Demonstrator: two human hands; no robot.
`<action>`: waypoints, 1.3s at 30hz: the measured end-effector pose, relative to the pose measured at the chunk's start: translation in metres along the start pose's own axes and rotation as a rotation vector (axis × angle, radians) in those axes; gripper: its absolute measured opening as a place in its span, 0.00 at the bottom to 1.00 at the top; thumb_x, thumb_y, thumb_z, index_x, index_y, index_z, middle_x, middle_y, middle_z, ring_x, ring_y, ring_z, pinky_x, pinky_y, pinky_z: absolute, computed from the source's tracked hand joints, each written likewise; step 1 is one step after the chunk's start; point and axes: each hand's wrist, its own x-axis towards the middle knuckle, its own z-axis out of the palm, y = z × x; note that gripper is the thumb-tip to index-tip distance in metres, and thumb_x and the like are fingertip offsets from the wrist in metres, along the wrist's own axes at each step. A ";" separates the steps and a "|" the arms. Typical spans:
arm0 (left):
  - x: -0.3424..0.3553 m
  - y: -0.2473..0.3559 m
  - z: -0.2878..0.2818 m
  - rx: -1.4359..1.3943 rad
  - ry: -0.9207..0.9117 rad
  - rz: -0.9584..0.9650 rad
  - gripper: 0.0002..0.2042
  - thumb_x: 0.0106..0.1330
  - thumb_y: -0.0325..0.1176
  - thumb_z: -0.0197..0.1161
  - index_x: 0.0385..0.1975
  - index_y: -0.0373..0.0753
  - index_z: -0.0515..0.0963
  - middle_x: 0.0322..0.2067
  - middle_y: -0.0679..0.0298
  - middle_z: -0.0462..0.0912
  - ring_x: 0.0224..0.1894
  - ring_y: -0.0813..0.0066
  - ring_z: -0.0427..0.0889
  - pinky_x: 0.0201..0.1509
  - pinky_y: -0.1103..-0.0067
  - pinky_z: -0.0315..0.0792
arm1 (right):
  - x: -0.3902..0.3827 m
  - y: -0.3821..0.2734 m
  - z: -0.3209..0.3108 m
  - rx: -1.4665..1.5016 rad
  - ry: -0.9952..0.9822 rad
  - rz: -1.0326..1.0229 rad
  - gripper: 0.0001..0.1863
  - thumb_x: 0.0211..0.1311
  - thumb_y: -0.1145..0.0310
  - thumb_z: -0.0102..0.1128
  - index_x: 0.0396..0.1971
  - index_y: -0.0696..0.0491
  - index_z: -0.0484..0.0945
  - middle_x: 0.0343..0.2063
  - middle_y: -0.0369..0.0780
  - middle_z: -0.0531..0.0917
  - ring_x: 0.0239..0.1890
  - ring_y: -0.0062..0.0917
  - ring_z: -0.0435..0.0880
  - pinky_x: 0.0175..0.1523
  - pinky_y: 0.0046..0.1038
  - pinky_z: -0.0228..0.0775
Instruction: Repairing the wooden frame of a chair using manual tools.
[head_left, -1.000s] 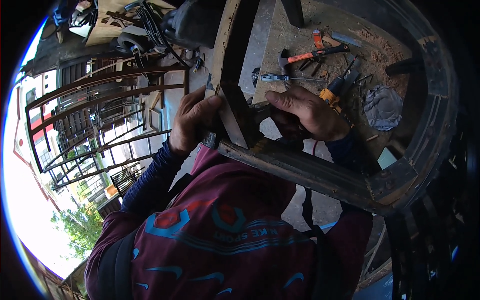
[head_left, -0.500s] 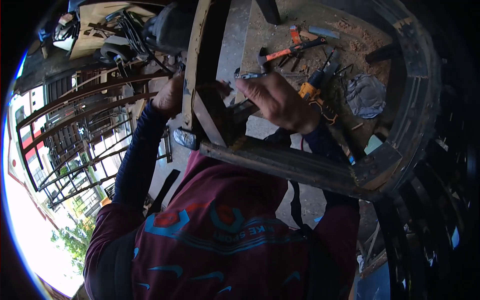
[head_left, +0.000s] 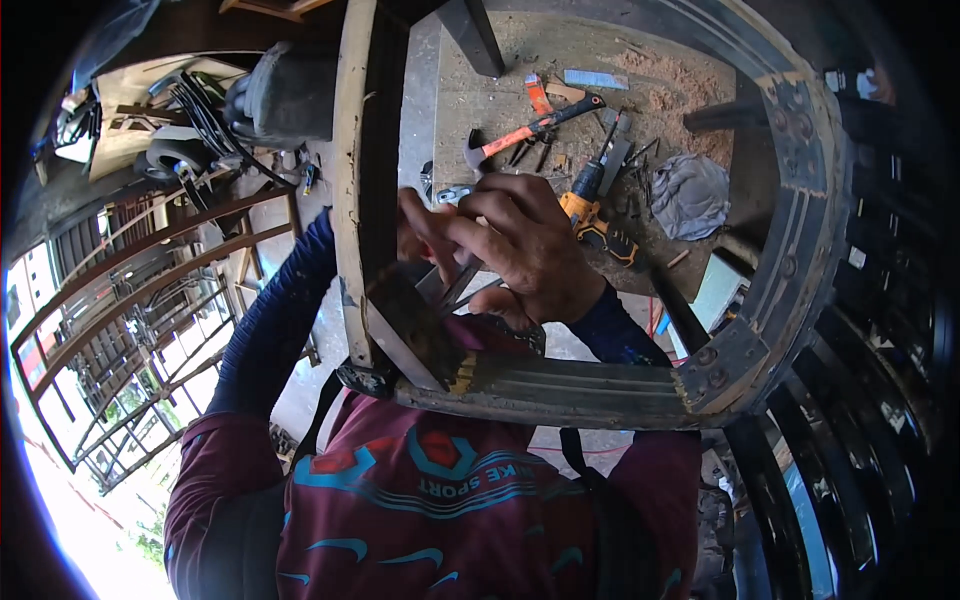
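Through the head camera I see lettering in pale blue on the person's maroon shirt, upside down in my view, with curved blue marks below it and a red-and-blue emblem beside it. The right forearm comes in from the near right, and the right hand bends at the knuckles, its fingers curled toward the left. The left arm passes behind the left bar of the dark wooden frame, and the left hand shows only partly, just beside the right fingers. Both hands work inside the frame's near left corner, by a thin grey strip; I cannot tell whether either hand pinches it. Farther off lie a hammer and a yellow drill.
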 end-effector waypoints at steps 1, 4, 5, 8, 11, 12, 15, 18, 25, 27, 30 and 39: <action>0.009 0.000 -0.006 -0.004 -0.044 -0.006 0.15 0.60 0.25 0.71 0.47 0.28 0.83 0.40 0.53 0.88 0.39 0.71 0.88 0.40 0.78 0.81 | -0.001 0.001 0.000 -0.020 -0.011 0.002 0.42 0.73 0.30 0.32 0.52 0.55 0.79 0.44 0.43 0.79 0.51 0.40 0.76 0.56 0.43 0.68; 0.027 -0.016 0.006 -0.012 -0.164 -0.019 0.15 0.59 0.24 0.72 0.46 0.28 0.84 0.39 0.53 0.89 0.39 0.71 0.88 0.40 0.78 0.81 | 0.001 0.002 -0.002 -0.050 -0.064 -0.002 0.40 0.73 0.31 0.34 0.53 0.55 0.78 0.44 0.43 0.79 0.52 0.40 0.75 0.56 0.43 0.66; 0.031 -0.017 0.007 -0.010 -0.205 -0.025 0.15 0.58 0.24 0.72 0.46 0.28 0.84 0.39 0.53 0.89 0.39 0.71 0.88 0.40 0.78 0.81 | 0.001 0.000 -0.002 -0.066 -0.152 0.031 0.39 0.72 0.32 0.36 0.55 0.55 0.77 0.43 0.44 0.79 0.52 0.40 0.75 0.55 0.43 0.65; 0.031 -0.029 0.010 -0.013 -0.329 -0.050 0.15 0.57 0.23 0.73 0.45 0.28 0.84 0.38 0.53 0.89 0.38 0.71 0.88 0.39 0.79 0.81 | -0.011 -0.001 0.013 0.027 -0.206 0.080 0.36 0.70 0.37 0.46 0.58 0.56 0.73 0.39 0.45 0.78 0.47 0.40 0.77 0.50 0.40 0.66; 0.026 -0.046 0.018 -0.032 -0.457 -0.094 0.16 0.56 0.23 0.74 0.45 0.28 0.85 0.38 0.53 0.89 0.38 0.71 0.88 0.39 0.79 0.81 | -0.026 -0.011 0.023 0.211 -0.107 0.136 0.30 0.68 0.47 0.56 0.55 0.59 0.75 0.36 0.45 0.78 0.36 0.41 0.79 0.42 0.39 0.71; 0.030 -0.053 0.023 -0.042 -0.501 -0.111 0.16 0.56 0.23 0.74 0.44 0.28 0.85 0.38 0.53 0.89 0.38 0.71 0.88 0.39 0.79 0.81 | -0.032 -0.015 0.027 0.214 -0.109 0.147 0.30 0.68 0.47 0.56 0.55 0.59 0.75 0.36 0.45 0.78 0.36 0.41 0.79 0.42 0.39 0.71; 0.031 -0.051 0.018 0.022 -0.491 -0.208 0.14 0.52 0.21 0.76 0.40 0.28 0.86 0.35 0.53 0.89 0.36 0.70 0.88 0.38 0.79 0.80 | -0.033 -0.017 0.024 0.267 0.040 0.144 0.26 0.67 0.50 0.61 0.47 0.60 0.79 0.32 0.46 0.80 0.32 0.41 0.79 0.38 0.40 0.72; 0.045 -0.049 0.018 0.115 -0.600 0.121 0.06 0.51 0.22 0.76 0.29 0.31 0.87 0.34 0.48 0.89 0.37 0.60 0.88 0.43 0.74 0.80 | -0.020 -0.021 -0.009 0.360 0.086 0.362 0.19 0.62 0.56 0.69 0.27 0.58 0.82 0.25 0.43 0.81 0.31 0.37 0.81 0.35 0.36 0.71; 0.060 -0.039 0.048 -0.027 -0.615 0.005 0.05 0.54 0.25 0.76 0.24 0.31 0.86 0.24 0.53 0.87 0.32 0.65 0.87 0.37 0.75 0.78 | -0.027 -0.020 -0.018 1.075 -0.094 0.694 0.25 0.76 0.54 0.58 0.24 0.60 0.80 0.21 0.38 0.80 0.25 0.19 0.78 0.32 0.26 0.67; 0.057 -0.037 0.053 -0.019 -0.648 0.024 0.06 0.55 0.27 0.76 0.23 0.31 0.86 0.22 0.54 0.86 0.30 0.65 0.87 0.36 0.75 0.77 | -0.022 -0.022 -0.026 1.183 -0.175 0.816 0.30 0.78 0.52 0.53 0.19 0.60 0.77 0.17 0.36 0.79 0.22 0.17 0.78 0.27 0.24 0.66; 0.057 -0.031 0.054 0.017 -0.646 0.013 0.08 0.57 0.29 0.75 0.23 0.31 0.86 0.21 0.55 0.86 0.27 0.66 0.87 0.35 0.75 0.77 | -0.006 -0.028 -0.027 1.152 -0.210 0.913 0.33 0.79 0.49 0.51 0.15 0.59 0.74 0.12 0.34 0.74 0.17 0.16 0.76 0.22 0.23 0.62; 0.068 -0.029 0.042 0.001 -0.802 -0.027 0.06 0.55 0.24 0.77 0.30 0.30 0.87 0.27 0.55 0.88 0.33 0.67 0.86 0.38 0.72 0.75 | 0.011 -0.021 -0.044 1.105 -0.460 0.911 0.27 0.75 0.54 0.59 0.23 0.62 0.87 0.17 0.40 0.85 0.20 0.18 0.81 0.26 0.23 0.69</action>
